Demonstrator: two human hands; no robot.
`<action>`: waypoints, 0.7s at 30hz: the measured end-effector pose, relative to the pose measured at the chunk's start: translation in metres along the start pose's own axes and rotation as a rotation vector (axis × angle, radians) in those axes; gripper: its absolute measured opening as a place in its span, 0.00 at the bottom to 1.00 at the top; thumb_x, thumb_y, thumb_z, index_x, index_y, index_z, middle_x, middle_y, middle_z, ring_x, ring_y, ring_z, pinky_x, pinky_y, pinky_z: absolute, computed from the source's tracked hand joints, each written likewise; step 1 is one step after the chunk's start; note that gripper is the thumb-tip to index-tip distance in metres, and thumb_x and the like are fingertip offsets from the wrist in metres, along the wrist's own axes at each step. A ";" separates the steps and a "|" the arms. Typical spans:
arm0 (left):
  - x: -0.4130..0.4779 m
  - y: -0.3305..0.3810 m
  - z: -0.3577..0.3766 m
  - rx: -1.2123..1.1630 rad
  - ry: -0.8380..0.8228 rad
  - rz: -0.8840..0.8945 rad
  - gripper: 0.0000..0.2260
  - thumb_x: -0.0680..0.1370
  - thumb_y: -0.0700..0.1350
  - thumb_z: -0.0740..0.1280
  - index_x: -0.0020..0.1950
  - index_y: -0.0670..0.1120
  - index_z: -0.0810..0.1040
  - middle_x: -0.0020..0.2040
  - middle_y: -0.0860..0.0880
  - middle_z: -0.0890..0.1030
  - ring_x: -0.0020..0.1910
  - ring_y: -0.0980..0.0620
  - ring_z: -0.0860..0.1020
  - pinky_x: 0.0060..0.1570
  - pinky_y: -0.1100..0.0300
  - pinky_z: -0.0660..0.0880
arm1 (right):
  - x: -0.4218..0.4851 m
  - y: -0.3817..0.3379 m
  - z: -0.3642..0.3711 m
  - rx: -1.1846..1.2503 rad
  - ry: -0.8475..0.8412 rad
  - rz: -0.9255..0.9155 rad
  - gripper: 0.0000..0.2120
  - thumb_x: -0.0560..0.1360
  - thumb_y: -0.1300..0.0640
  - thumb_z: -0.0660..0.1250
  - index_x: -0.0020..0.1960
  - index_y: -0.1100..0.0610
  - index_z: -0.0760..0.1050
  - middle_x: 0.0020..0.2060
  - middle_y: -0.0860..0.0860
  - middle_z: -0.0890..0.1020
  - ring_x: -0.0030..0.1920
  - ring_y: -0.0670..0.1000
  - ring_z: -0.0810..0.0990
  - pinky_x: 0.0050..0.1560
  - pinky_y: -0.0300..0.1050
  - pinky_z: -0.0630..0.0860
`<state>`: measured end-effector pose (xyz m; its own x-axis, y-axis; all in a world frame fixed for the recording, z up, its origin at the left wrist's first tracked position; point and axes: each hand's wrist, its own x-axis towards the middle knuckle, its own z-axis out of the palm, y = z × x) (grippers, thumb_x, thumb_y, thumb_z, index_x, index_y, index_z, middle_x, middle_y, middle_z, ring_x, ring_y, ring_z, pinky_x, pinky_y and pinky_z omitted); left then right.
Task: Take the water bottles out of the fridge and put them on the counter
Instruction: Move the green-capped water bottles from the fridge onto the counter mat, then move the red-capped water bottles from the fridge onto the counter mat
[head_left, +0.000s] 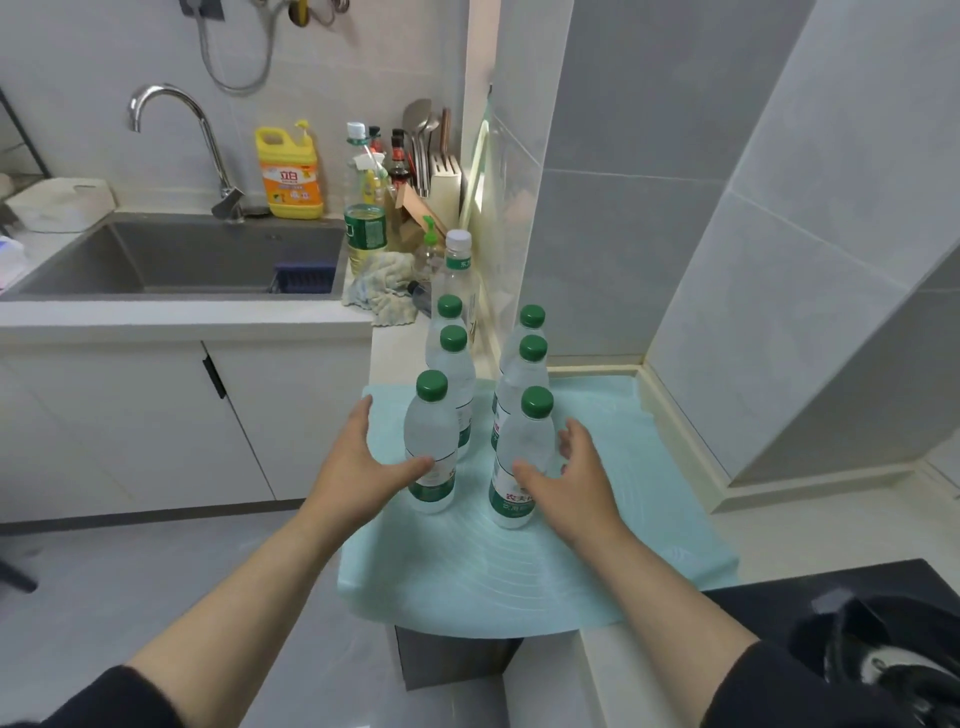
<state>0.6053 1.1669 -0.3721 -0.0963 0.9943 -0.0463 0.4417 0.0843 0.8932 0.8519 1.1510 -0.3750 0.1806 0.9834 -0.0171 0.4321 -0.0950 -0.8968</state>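
Observation:
Several clear water bottles with green caps stand upright in two rows on a light blue mat (493, 577) on the counter. My left hand (358, 467) is beside the front-left bottle (430, 431), fingers straight along its left side and thumb touching its front. My right hand (579, 480) cups the front-right bottle (522, 447) loosely, thumb on the label and fingers relaxed at its right side. Neither hand grips a bottle. A taller white-capped bottle (458, 265) stands behind the rows. The fridge is not in view.
A grey sink (182, 260) with a tap (208, 140) lies to the back left. Yellow detergent (288, 174), an oil bottle (365, 228), a rag (384, 286) and a knife block (444, 182) crowd the back of the counter. A black stove (831, 597) sits front right; tiled wall to the right.

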 end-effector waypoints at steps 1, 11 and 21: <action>-0.008 0.010 -0.019 0.011 0.053 0.043 0.52 0.61 0.64 0.74 0.79 0.57 0.53 0.79 0.55 0.60 0.74 0.49 0.64 0.68 0.50 0.65 | -0.006 -0.014 -0.007 -0.010 0.035 -0.054 0.38 0.69 0.43 0.72 0.74 0.46 0.59 0.68 0.41 0.69 0.66 0.43 0.68 0.60 0.38 0.65; -0.131 0.115 -0.202 0.211 0.395 0.398 0.43 0.71 0.56 0.75 0.80 0.55 0.54 0.79 0.55 0.57 0.77 0.54 0.56 0.72 0.55 0.56 | -0.083 -0.212 -0.034 -0.223 0.025 -0.592 0.39 0.71 0.38 0.63 0.78 0.49 0.56 0.77 0.49 0.61 0.74 0.50 0.61 0.70 0.48 0.62; -0.366 0.173 -0.301 0.398 0.661 0.434 0.41 0.70 0.65 0.67 0.79 0.56 0.57 0.72 0.69 0.58 0.64 0.83 0.53 0.59 0.82 0.53 | -0.245 -0.320 -0.029 0.043 -0.226 -0.891 0.37 0.69 0.35 0.61 0.76 0.43 0.59 0.69 0.41 0.65 0.68 0.49 0.67 0.65 0.54 0.67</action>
<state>0.4482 0.7984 -0.0655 -0.2896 0.7128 0.6388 0.8251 -0.1523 0.5440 0.6952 0.9361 -0.0710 -0.3822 0.6976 0.6060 0.2947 0.7136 -0.6356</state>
